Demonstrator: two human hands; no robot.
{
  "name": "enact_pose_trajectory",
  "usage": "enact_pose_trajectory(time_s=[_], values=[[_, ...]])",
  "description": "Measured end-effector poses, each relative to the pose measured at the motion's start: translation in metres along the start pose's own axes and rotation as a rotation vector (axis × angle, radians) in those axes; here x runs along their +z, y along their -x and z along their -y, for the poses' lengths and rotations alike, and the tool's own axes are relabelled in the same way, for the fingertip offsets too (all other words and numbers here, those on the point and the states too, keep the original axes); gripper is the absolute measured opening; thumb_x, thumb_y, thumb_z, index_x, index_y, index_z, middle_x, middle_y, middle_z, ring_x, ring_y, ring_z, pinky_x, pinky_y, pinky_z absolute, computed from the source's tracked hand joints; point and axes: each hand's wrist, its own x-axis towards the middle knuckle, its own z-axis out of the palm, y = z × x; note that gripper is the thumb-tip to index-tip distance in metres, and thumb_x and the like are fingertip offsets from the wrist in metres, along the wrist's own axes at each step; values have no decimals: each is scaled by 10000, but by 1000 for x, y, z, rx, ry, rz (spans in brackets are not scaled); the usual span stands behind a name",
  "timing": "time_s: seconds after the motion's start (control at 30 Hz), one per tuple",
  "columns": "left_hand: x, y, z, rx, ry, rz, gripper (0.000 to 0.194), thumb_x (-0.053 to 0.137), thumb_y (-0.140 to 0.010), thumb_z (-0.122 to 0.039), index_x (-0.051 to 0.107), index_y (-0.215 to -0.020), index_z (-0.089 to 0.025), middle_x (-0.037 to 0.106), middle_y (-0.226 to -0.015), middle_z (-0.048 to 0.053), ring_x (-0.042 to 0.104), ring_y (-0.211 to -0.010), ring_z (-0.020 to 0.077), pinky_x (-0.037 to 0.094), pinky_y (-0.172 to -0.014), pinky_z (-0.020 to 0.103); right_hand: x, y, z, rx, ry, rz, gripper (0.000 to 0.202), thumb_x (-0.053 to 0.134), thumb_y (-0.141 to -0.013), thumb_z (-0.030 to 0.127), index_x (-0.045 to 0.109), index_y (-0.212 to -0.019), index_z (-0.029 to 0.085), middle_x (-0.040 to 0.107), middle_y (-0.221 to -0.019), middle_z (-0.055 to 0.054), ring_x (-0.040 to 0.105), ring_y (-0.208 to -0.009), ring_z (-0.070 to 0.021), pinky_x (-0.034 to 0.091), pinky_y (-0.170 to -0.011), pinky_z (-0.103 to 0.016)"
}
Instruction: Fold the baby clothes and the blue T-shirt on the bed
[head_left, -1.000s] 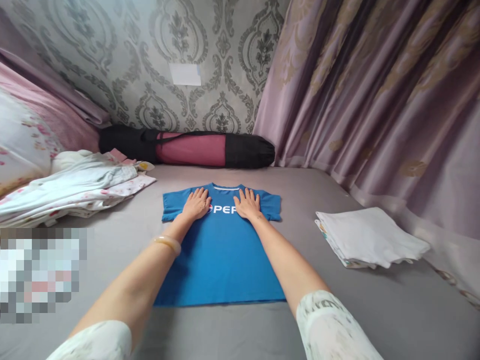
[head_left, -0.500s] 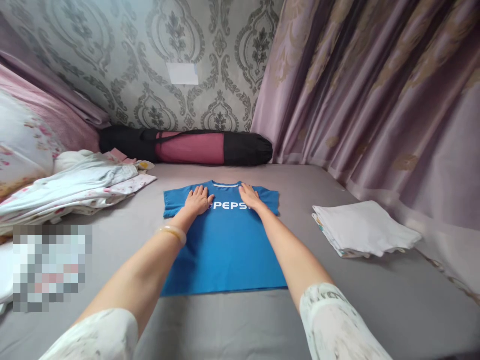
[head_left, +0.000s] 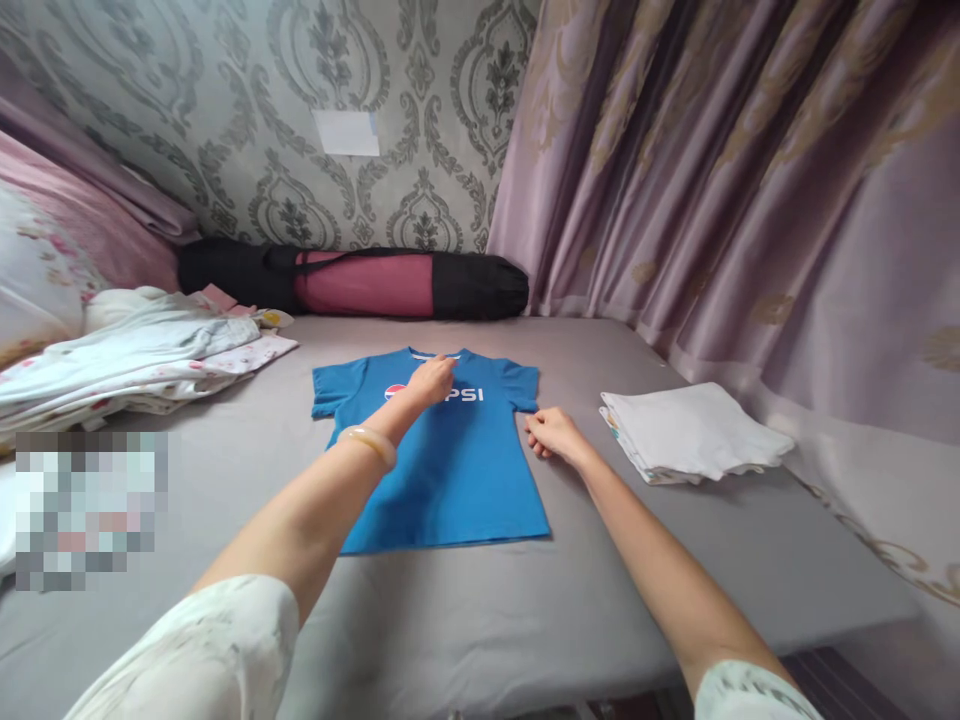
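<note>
A blue T-shirt (head_left: 450, 480) with white lettering and a round logo lies flat, its collar pointing away from me. My left hand (head_left: 431, 380), a pale bangle on its wrist, is over the upper chest just below the collar. Its fingers are closed, and no cloth shows in them. It hides part of the lettering. Beside the shirt's right edge, just below the right sleeve, is my right hand (head_left: 555, 435) with curled fingers. Its fingertips come up to the edge; whether they pinch the fabric, I cannot tell.
The shirt lies on a grey sheet (head_left: 247, 480). Folded white cloths (head_left: 694, 430) are stacked at right. Rumpled clothes (head_left: 172, 345) lie at left, near a blurred patch. A black and dark-pink long bag (head_left: 364, 283) rests against the wall; purple curtains (head_left: 675, 180) hang at right.
Both hands have left their flat, spread position on the shirt's chest. The left moved right and closed; the right moved outward to the shirt's side and curled. The view shifted slightly.
</note>
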Motion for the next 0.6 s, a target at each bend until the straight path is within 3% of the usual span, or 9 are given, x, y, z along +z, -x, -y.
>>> enact_pose_trajectory(time_s=[0.13,0.23,0.33,0.43,0.6], values=[[13,-25,-44,173,122,34,333,438,-899,-128,656,-1148,-162,689,-1145,111,633,-1100,219,474,-953,292,6,19,1,4,84,138,381,489,-943,310,548,-590,179,571,-463,5,475,-336,-86,335,-348,-188],[19,-41,-79,226,145,94,340,443,-898,-119,666,-1153,-144,692,-1161,111,631,-1114,210,462,-965,272,5,34,2,-18,183,253,480,503,-936,408,509,-509,188,529,-415,9,423,-315,-78,312,-350,-199],[23,-51,-111,191,143,164,308,476,-911,-168,677,-1144,-155,696,-1146,102,628,-1119,207,458,-952,251,-2,47,2,-83,264,373,500,547,-902,454,489,-482,189,493,-404,23,404,-339,-74,290,-380,-211],[29,-58,-134,116,129,182,298,516,-926,-298,685,-1111,-137,679,-1156,136,619,-1138,238,461,-954,272,-9,56,1,-218,350,397,465,609,-848,452,479,-490,184,463,-431,39,412,-416,-77,265,-430,-220],[44,-68,-154,-80,108,199,487,620,-843,-463,640,-1171,-103,552,-1333,226,545,-1233,329,444,-1006,383,-11,64,-4,-368,430,416,398,641,-793,449,485,-546,180,440,-490,55,411,-512,-85,234,-476,-229]])
